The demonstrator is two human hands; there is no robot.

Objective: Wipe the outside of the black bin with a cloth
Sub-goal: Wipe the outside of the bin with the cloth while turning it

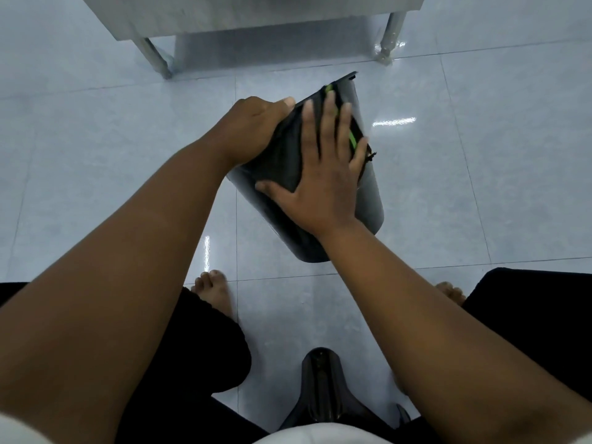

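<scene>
Above a pale tiled floor point(96, 155), near a steel table point(256, 14), the black bin point(368, 193) is held tilted. A dark, green-striped cloth point(288, 155) lies on its outer wall. The right hand point(323, 181) presses the cloth with fingers spread flat; the left hand point(253, 123) grips the bin's side.

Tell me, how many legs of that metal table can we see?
2. The left leg and the right leg of the metal table, both at the top of the view; further legs may be hidden past its edge.
</scene>
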